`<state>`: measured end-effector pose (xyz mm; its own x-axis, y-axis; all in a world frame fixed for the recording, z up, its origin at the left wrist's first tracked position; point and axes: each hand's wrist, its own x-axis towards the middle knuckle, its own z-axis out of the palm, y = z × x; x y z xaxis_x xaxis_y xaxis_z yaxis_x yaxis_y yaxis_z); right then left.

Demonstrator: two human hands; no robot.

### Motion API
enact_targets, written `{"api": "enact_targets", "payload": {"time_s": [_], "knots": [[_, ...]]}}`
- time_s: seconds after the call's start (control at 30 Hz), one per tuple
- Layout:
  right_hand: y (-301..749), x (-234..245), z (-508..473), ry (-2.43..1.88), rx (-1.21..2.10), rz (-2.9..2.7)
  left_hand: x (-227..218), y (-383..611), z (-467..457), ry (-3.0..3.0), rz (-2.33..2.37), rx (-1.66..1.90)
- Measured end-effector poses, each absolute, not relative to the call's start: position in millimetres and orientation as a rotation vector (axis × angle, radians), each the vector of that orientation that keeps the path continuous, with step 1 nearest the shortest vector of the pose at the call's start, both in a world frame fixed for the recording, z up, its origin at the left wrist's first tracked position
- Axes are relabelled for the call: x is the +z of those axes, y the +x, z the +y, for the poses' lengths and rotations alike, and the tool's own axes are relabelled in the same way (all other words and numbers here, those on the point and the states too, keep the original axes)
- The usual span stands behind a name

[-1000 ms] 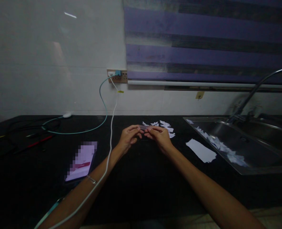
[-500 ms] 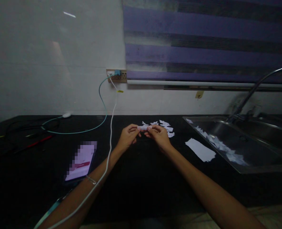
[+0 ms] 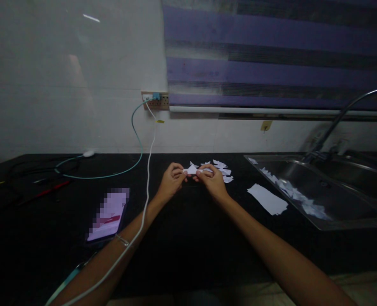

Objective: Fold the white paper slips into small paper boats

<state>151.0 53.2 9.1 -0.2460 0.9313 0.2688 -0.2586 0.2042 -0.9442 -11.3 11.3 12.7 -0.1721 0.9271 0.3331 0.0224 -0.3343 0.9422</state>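
My left hand (image 3: 171, 180) and my right hand (image 3: 210, 180) meet over the black counter (image 3: 188, 238), both pinching a small white piece of paper (image 3: 192, 170) between their fingertips. The paper is held a little above the counter, and its middle shows between the two hands. Just behind the hands lies a small pile of torn white paper scraps (image 3: 222, 170).
A larger white paper piece (image 3: 267, 199) lies right of the hands, beside a steel sink (image 3: 350, 221) holding more scraps under a curved tap. A lit phone (image 3: 108, 214) lies at the left. A white cable (image 3: 148, 170) and a teal cable (image 3: 125, 170) run from a wall socket.
The hands have lifted the paper slightly and turned it, so more of its white surface shows between the fingertips.
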Motion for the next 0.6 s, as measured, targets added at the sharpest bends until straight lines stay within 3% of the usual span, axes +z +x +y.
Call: {"api": "enact_targets", "payload": {"time_s": [0.43, 0.6], "knots": [[152.2, 13.0, 52.3, -0.767, 1.305, -1.308, 13.5, -11.3, 10.7, 1.343, 1.077, 1.603], [150.1, 12.9, 49.5, -0.730, 1.153, -1.363, 9.6, -5.6, 11.1, 1.191, 1.017, 1.541]]}}
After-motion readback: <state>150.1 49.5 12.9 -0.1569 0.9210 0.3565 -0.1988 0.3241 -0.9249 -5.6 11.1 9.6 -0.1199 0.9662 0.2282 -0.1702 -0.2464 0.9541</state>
